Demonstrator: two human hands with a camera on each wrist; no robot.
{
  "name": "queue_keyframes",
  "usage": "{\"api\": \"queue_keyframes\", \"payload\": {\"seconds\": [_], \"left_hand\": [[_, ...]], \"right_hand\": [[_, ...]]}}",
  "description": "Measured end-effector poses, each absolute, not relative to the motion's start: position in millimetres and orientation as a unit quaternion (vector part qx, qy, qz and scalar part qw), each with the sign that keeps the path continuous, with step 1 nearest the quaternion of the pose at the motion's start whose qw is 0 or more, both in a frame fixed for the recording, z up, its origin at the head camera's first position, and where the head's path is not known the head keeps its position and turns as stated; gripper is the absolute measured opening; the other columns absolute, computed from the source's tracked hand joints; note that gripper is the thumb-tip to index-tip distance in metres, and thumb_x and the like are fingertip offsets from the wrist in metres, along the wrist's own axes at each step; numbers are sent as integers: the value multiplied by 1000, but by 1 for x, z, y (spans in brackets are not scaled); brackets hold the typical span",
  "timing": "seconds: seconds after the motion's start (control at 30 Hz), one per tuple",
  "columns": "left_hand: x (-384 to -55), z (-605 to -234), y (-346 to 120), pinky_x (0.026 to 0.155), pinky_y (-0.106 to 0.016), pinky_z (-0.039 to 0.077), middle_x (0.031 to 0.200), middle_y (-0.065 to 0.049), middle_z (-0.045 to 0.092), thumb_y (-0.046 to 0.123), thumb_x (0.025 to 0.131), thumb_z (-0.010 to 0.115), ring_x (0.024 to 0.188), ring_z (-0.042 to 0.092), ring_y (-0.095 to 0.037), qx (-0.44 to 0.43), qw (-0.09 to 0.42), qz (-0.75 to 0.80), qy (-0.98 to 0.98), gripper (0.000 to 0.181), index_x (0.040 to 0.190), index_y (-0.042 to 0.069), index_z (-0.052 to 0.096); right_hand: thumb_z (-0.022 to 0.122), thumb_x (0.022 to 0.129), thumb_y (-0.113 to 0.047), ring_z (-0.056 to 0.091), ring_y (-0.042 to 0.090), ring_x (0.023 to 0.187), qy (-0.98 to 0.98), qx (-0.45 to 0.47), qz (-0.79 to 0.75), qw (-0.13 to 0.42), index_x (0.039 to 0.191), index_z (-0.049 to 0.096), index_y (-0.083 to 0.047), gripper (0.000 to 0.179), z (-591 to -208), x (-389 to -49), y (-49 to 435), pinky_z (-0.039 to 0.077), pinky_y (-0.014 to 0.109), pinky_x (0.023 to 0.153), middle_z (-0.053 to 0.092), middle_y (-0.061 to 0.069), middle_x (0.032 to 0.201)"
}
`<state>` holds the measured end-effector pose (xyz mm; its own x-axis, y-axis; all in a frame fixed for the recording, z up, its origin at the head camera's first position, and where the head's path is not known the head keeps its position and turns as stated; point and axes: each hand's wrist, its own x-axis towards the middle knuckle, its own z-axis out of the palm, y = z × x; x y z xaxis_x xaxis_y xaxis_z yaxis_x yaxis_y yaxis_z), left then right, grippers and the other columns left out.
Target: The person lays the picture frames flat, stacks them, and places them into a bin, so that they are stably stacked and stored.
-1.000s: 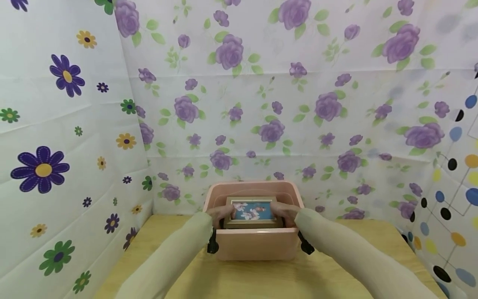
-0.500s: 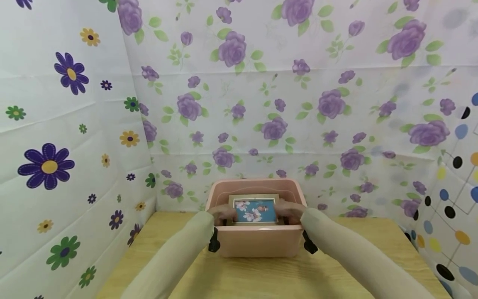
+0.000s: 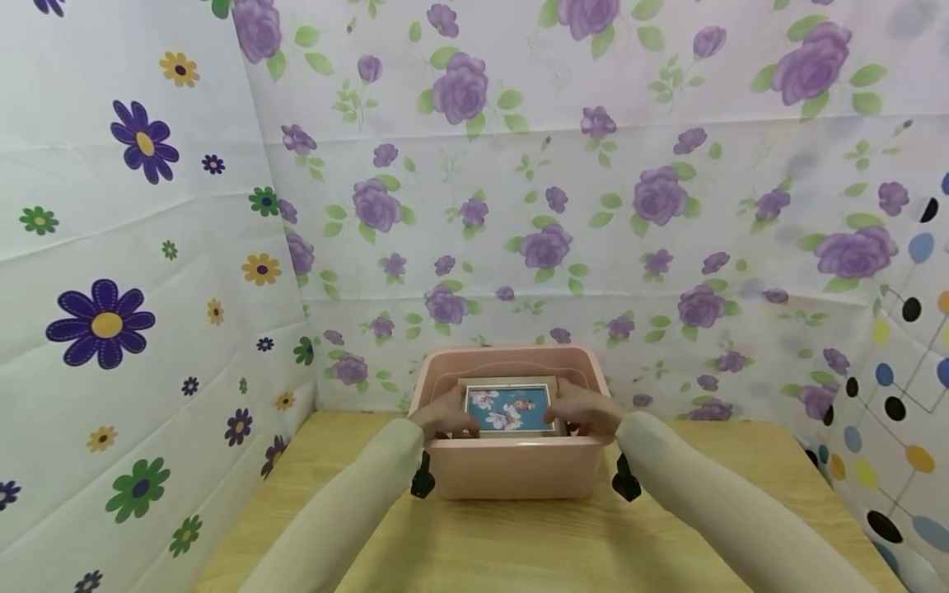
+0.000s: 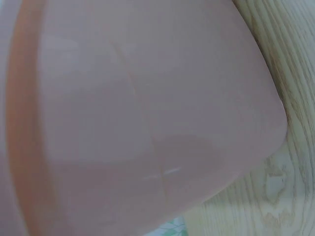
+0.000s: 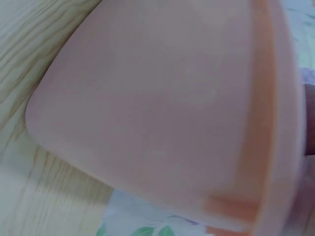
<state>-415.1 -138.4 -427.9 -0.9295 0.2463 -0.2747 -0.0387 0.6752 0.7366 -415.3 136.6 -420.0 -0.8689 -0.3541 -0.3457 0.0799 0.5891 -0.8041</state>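
Observation:
A picture frame with a gold-brown border and a blue print of pink-white blossoms lies face up inside the pink plastic bin. My left hand reaches over the rim and holds the frame's left side, a digit over its lower left corner. On the opposite side, my right hand grips the frame's right edge. The frame's near edge is hidden behind the bin's front rim. Both wrist views look at the outside of the bin's walls; only a sliver of the right hand shows beyond the rim in the right wrist view.
The bin stands on a light wooden table near its back edge. Behind it hangs a cloth with purple roses. A daisy-print cloth closes the left side, a dotted cloth the right.
The picture frame has sunk lower into the bin, its near edge passing behind the front rim. Both hands have gone down with it, and the head view has shifted slightly.

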Motion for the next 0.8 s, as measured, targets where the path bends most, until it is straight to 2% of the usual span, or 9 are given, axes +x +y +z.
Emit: {"api": "queue_keyframes", "payload": {"seconds": [0.07,0.1,0.17,0.2,0.3,0.4,0.5,0.6,0.8], "left_hand": [[-414,-426,-139,58,-33,40,139,-24,65,7,88,81,65,48,-18,65,172,389,903,112,174,1,10],[-414,-425,-140,59,-34,40,149,-26,61,7,89,81,63,47,-17,68,169,390,902,111,174,1,10],[-412,-423,-142,59,-33,40,157,-28,56,7,92,79,58,45,-17,71,164,398,900,107,174,1,11],[-411,-422,-143,60,-33,41,158,-29,56,7,93,78,58,45,-16,73,157,399,900,104,174,1,14],[-404,-419,-145,66,-34,51,154,-29,60,8,95,78,68,61,-21,87,119,394,907,94,172,1,24],[-394,-418,-145,90,-46,62,149,-29,62,12,94,81,111,73,-37,112,62,369,921,86,167,1,37],[-381,-418,-145,114,-58,53,160,-28,53,15,93,83,146,55,-46,140,9,363,921,80,162,0,46],[-366,-416,-148,118,-62,49,163,-25,52,16,93,82,150,52,-46,156,-26,381,911,77,160,0,48],[-326,-415,-160,121,-67,45,166,-22,50,20,92,84,152,50,-45,162,-78,402,898,76,159,2,51]], "right_hand": [[67,102,-16,31,18,65,860,-77,-443,240,174,-13,-8,108,-415,-412,135,35,34,63,45,11,98],[68,102,-17,39,19,66,863,-79,-440,234,175,-12,-7,108,-412,-411,135,41,35,64,49,15,99],[70,102,-18,62,28,86,861,-84,-446,227,175,-9,-6,108,-408,-406,134,55,40,76,55,28,132],[71,102,-18,67,36,106,860,-86,-451,222,175,-7,-5,108,-406,-403,133,59,45,84,44,32,155],[74,100,-21,43,49,156,858,-98,-462,202,175,-2,-2,108,-404,-395,135,60,57,103,5,28,182],[77,99,-24,35,51,159,857,-110,-474,169,174,7,-1,105,-401,-383,141,58,56,106,11,29,181],[78,99,-23,39,53,156,838,-111,-517,134,173,16,-2,98,-400,-370,148,58,57,109,27,34,173],[79,100,-22,46,52,152,805,-106,-573,108,173,20,-5,95,-400,-355,155,57,55,113,37,35,167],[76,104,-31,44,48,157,780,-106,-611,84,175,15,-11,97,-408,-318,171,52,55,120,36,27,172]]}}
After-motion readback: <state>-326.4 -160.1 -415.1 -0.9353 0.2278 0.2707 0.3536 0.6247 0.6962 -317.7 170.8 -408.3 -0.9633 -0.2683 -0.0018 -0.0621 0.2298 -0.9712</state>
